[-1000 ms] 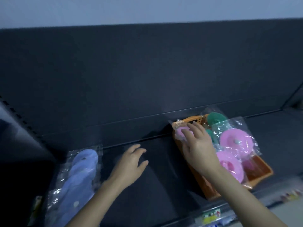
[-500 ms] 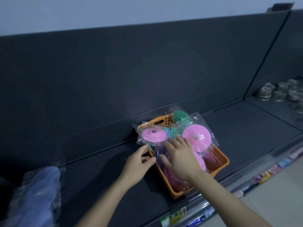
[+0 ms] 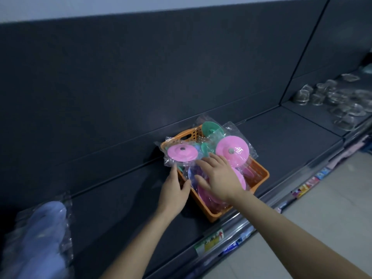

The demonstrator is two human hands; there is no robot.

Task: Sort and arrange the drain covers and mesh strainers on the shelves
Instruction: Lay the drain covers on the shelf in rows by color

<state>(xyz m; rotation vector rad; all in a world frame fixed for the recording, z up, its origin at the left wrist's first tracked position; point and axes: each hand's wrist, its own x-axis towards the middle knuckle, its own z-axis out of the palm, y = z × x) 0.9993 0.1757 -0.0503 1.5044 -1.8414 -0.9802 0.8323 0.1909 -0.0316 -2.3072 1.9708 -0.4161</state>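
Note:
An orange basket (image 3: 259,174) stands on the dark shelf, filled with bagged drain covers. A pink cover (image 3: 182,154) lies on its left rim, a larger pink cover (image 3: 233,151) leans at its right, and a green cover (image 3: 211,127) sticks up at the back. My left hand (image 3: 174,187) rests against the basket's left side, fingers reaching up under the left pink cover's bag. My right hand (image 3: 218,176) lies flat with fingers spread over the covers in the basket, a bluish bagged cover (image 3: 192,172) just beside its thumb.
A row of bagged pale blue covers (image 3: 43,228) lies on the shelf at the far left. Several clear-wrapped mesh strainers (image 3: 342,101) sit on the neighbouring shelf at right. The shelf's front rail (image 3: 227,238) carries price labels. Dark back panel behind.
The view has swung right, bringing the strainers into sight. My left hand came from the bare shelf to the basket's left side. My right hand shifted down over the covers.

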